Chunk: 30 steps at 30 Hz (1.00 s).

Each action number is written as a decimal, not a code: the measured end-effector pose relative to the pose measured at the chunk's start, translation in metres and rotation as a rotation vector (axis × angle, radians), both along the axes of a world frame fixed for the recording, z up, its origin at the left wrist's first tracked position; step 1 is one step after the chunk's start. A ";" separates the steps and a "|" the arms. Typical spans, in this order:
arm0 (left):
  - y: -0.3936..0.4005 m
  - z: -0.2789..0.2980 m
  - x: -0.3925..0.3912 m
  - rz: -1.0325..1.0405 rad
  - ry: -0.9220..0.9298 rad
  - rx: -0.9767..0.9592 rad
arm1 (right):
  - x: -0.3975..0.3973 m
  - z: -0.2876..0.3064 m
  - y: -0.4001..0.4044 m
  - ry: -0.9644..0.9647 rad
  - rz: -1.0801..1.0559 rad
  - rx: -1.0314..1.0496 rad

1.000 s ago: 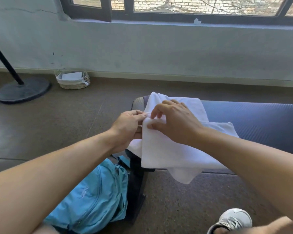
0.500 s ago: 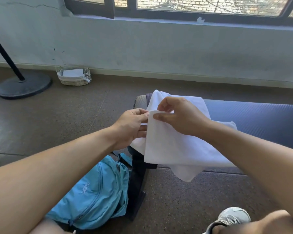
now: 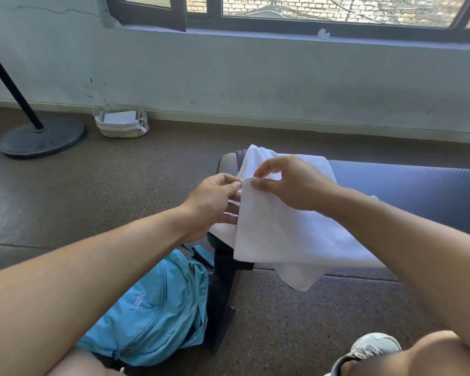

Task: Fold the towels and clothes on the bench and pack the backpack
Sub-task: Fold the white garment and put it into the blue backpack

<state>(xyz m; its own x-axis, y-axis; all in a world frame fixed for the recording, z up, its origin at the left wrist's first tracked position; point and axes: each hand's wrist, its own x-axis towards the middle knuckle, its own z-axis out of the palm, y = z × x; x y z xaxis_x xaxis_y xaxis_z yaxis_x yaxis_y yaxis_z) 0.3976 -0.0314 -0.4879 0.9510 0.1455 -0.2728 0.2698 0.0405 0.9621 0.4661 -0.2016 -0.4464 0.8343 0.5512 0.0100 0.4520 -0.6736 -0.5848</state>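
A white towel point(image 3: 277, 234) lies over the left end of the dark blue padded bench point(image 3: 418, 196), one corner hanging below the seat edge. My right hand point(image 3: 291, 183) pinches the towel's upper left corner between thumb and forefinger. My left hand point(image 3: 215, 202) meets it from the left and pinches the same corner edge, its lower fingers tucked behind the cloth. A light blue backpack point(image 3: 152, 310) leans on the floor against the bench's black leg, below my left forearm.
A wicker basket point(image 3: 121, 123) with a white liner stands by the wall at the left. A black pole on a round base point(image 3: 41, 137) is further left. My knee and a grey shoe point(image 3: 369, 348) show at the bottom right.
Both hands have lifted the towel's corner a little and the right hand's fingers have spread, thumb and forefinger now pinching the edge. The view has tilted slightly.
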 end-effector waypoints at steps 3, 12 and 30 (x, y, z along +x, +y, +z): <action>0.005 -0.008 0.003 0.095 0.044 0.326 | 0.002 -0.006 0.001 -0.005 0.032 -0.060; 0.004 -0.008 0.012 -0.111 0.038 0.789 | 0.004 -0.006 -0.004 -0.091 0.122 -0.161; -0.010 0.019 -0.003 0.011 -0.040 -0.128 | -0.011 0.014 -0.026 -0.014 0.252 0.224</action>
<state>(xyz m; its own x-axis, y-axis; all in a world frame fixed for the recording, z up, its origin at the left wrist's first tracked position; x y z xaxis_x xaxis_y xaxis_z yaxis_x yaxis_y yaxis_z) 0.3949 -0.0417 -0.4688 0.9601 0.1222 -0.2514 0.2300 0.1659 0.9589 0.4550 -0.2280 -0.4327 0.6711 0.7228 0.1649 0.5970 -0.3950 -0.6982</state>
